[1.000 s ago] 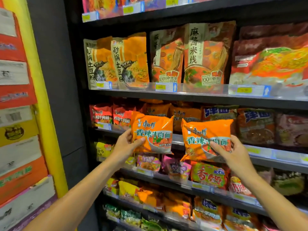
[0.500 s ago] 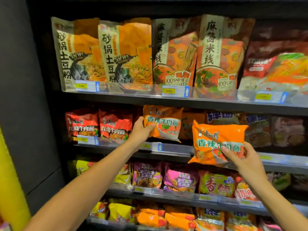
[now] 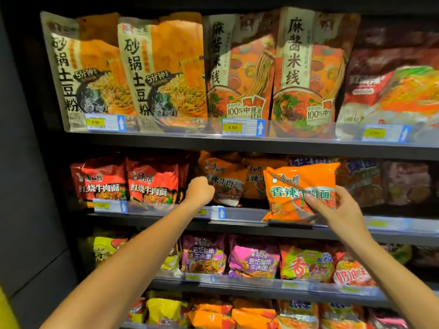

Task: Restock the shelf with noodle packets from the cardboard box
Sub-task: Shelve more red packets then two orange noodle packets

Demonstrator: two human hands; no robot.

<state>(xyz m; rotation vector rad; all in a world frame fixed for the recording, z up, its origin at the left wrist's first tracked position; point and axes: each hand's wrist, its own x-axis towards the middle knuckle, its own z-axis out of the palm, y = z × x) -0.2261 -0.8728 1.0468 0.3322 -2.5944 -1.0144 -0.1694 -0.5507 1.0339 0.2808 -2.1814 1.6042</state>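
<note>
Left hand (image 3: 200, 189) was curled around the left edge of an orange noodle packet (image 3: 225, 184) already inside the middle shelf (image 3: 237, 216). Best to seat it upright, label forward, before letting go. Right hand (image 3: 337, 210) pinched a second orange packet (image 3: 300, 186), glossy and puffed, at the shelf's near edge.

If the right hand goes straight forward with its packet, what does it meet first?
Probably the orange packets already on that shelf, behind the held packet in the right hand. Depth is unclear.
</note>
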